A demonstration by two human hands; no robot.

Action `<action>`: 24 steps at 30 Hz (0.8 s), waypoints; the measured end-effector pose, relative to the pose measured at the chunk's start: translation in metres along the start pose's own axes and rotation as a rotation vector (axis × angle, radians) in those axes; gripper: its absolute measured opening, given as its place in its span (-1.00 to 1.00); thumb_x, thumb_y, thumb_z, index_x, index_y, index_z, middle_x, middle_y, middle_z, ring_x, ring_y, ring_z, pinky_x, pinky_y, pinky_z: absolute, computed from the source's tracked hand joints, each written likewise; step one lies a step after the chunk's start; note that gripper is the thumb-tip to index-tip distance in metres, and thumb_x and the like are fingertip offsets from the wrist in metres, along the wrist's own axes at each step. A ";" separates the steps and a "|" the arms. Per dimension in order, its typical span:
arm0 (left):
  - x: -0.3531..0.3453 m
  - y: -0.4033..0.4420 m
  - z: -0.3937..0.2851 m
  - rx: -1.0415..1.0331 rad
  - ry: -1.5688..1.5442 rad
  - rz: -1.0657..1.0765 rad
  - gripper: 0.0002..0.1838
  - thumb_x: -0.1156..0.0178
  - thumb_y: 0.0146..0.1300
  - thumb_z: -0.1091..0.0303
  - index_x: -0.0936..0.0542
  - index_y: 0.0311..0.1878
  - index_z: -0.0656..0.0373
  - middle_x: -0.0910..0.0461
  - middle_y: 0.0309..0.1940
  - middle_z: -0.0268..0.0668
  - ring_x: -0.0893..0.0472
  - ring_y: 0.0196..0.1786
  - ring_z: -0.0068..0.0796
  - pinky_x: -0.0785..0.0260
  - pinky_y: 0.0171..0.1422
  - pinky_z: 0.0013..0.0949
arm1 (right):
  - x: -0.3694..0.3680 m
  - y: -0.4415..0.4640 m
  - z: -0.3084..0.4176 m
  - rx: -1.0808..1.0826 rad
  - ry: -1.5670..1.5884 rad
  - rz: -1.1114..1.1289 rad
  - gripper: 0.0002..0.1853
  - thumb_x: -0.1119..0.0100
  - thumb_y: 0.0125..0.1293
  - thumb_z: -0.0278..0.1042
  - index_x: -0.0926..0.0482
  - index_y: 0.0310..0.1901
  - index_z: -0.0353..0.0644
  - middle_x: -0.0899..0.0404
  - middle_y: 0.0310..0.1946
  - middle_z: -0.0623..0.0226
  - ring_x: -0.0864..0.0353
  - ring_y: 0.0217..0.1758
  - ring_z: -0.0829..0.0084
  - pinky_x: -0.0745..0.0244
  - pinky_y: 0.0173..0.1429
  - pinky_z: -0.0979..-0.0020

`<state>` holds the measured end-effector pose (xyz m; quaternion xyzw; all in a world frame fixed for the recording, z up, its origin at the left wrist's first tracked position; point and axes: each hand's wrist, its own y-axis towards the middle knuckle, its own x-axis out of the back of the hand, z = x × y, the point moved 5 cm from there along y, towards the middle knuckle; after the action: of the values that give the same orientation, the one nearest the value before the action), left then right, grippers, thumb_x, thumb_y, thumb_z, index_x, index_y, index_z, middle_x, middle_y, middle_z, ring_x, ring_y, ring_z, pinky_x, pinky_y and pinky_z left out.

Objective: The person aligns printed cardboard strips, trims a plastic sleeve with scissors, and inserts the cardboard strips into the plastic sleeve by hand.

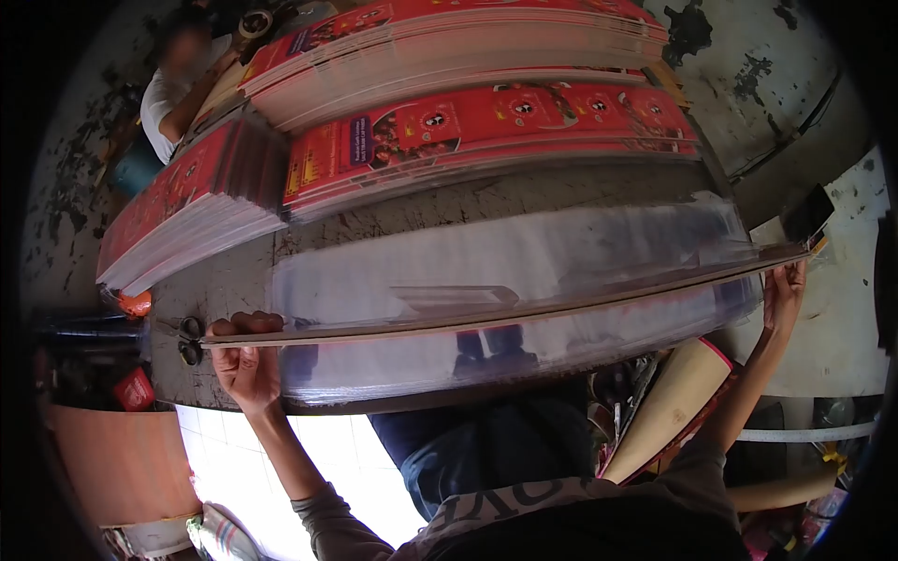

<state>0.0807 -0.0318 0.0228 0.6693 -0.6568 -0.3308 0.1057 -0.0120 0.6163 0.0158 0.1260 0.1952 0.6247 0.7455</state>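
My left hand is closed around the left end of a long, thin brown strip, which looks like a wooden slat seen edge-on. Near its far right end, my right hand grips the same strip. It spans a stack of glossy clear plastic sheets on the table before me; I cannot tell whether it touches them. A folded piece of clear plastic lies on the sheets, just behind the strip. Black-handled scissors rest beside my left hand.
Behind the plastic are tall stacks of red printed sheets, with another red stack at the left. A person sits beyond the worn table. A rolled tan sheet stands below the table's front edge. A dark object lies past my right hand.
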 end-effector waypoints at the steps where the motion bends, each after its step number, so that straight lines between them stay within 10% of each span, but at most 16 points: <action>1: 0.002 -0.003 0.002 0.000 0.045 -0.008 -0.81 -0.01 0.16 0.53 -0.33 -0.15 0.19 -0.47 -0.30 -0.09 -0.44 -0.21 -0.35 -0.24 -0.15 -0.31 | 0.003 -0.002 -0.004 -0.002 0.009 0.002 -0.53 -0.09 0.09 -0.58 -0.25 0.07 -0.27 -0.38 -0.07 0.25 -0.37 0.01 0.41 -0.24 0.15 0.35; 10: 0.000 -0.014 0.009 -0.029 0.149 -0.081 -0.73 0.04 0.09 0.65 -0.36 -0.15 0.10 -0.47 -0.33 -0.18 -0.43 -0.26 -0.39 -0.25 -0.14 -0.33 | 0.042 -0.015 -0.019 -0.114 -0.069 -0.059 -0.67 -0.06 0.05 -0.58 -0.31 -0.10 -0.29 -0.42 -0.15 0.18 -0.45 -0.12 0.39 -0.36 0.01 0.45; 24: 0.004 -0.051 0.008 0.030 0.149 -0.117 -0.83 -0.15 0.07 0.23 -0.41 -0.31 0.01 -0.50 -0.43 -0.22 -0.43 -0.30 -0.38 -0.24 -0.04 -0.27 | 0.036 -0.022 -0.017 -0.017 -0.463 -0.076 -0.67 -0.04 0.08 -0.38 -0.37 -0.10 -0.31 -0.45 -0.13 0.14 -0.46 -0.08 0.31 -0.35 0.05 0.37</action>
<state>0.1170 -0.0273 -0.0134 0.7308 -0.6118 -0.2757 0.1249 0.0046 0.6461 -0.0139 0.2522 0.0186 0.5524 0.7943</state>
